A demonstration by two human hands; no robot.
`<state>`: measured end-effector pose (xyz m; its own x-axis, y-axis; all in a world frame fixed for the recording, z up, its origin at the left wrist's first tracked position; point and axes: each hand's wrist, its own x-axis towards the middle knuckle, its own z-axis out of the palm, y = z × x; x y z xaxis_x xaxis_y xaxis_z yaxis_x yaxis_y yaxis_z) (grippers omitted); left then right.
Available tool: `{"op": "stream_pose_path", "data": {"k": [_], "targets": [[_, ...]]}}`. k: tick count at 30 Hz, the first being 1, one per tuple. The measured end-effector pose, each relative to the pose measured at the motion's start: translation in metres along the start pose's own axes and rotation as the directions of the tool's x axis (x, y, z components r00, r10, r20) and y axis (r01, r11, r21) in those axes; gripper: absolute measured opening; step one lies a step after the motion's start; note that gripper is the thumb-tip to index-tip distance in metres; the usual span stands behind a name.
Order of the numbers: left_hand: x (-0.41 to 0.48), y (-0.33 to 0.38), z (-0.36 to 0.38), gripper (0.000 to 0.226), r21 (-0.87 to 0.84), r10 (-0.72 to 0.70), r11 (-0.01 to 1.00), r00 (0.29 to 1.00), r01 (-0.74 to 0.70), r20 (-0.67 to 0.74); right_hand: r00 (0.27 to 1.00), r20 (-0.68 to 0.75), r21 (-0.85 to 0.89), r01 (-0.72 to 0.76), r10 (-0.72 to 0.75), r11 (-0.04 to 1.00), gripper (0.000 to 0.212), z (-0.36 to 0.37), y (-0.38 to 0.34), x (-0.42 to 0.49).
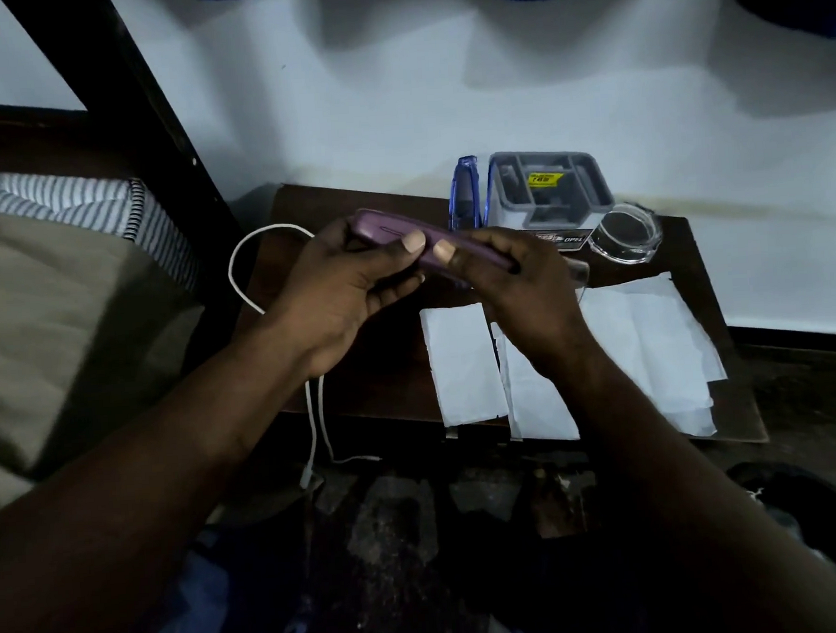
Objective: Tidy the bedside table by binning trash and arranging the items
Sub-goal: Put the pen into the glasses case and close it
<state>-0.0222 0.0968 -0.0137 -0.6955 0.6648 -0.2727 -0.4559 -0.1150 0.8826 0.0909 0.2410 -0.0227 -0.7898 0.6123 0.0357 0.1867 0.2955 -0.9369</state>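
- Hands: your left hand (341, 291) and right hand (516, 281) are both clamped on the purple case (416, 240), thumbs on top, held just above the tabletop (390, 367), near its middle.
- Case looks rigid, light and smooth. Judgement: it could slip, so grip the long edges, not the flat faces. Can't tell if it's a phone or a glasses case.
- Paper (463, 362) scraps lie flat along the front edge, some overhanging. Likely the trash: limp and feather-light, so pinch at a corner or slide off the edge.
- Glass dish (626, 235) at back right: fragile and slick, so lift by the rim with a full grip.
- Grey box (550, 190) and blue item (464, 191) stand at the back by the wall.
- White cable (265, 257) loops off the left side and hangs down. Floppy: coil it before placing.
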Motion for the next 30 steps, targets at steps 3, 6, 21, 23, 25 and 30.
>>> {"op": "stream_pose_path", "data": {"k": [3, 6, 21, 23, 25, 30], "targets": [[0.001, -0.001, 0.001, 0.050, -0.019, 0.003, 1.000, 0.999, -0.002, 0.034, 0.999, 0.038, 0.086, -0.036, 0.033, 0.996, 0.032, -0.002, -0.002, -0.001], [0.002, -0.005, 0.002, 0.057, -0.062, -0.006, 0.998, 1.000, 0.008, 0.028, 0.996, 0.053, 0.120, -0.071, 0.065, 0.990, 0.033, -0.004, -0.001, 0.001], [0.000, -0.001, 0.002, 0.041, -0.220, -0.298, 0.929, 0.954, 0.298, 0.032, 0.996, 0.029, -0.095, 0.087, -0.085, 0.992, 0.031, -0.001, 0.003, -0.008], [0.000, 0.000, -0.001, 0.035, -0.141, -0.325, 0.933, 0.943, 0.332, 0.069, 0.995, 0.007, -0.081, 0.096, -0.095, 0.992, 0.034, -0.004, 0.002, -0.007], [0.001, 0.002, -0.004, 0.028, -0.093, -0.353, 0.928, 0.931, 0.361, 0.094, 0.998, 0.006, 0.038, 0.063, -0.063, 0.997, 0.032, -0.008, 0.000, -0.007], [0.004, 0.009, -0.006, 0.030, 0.017, -0.431, 0.900, 0.886, 0.435, 0.172, 0.985, 0.168, 0.401, -0.039, -0.031, 0.915, 0.036, -0.016, -0.003, -0.008]]}}
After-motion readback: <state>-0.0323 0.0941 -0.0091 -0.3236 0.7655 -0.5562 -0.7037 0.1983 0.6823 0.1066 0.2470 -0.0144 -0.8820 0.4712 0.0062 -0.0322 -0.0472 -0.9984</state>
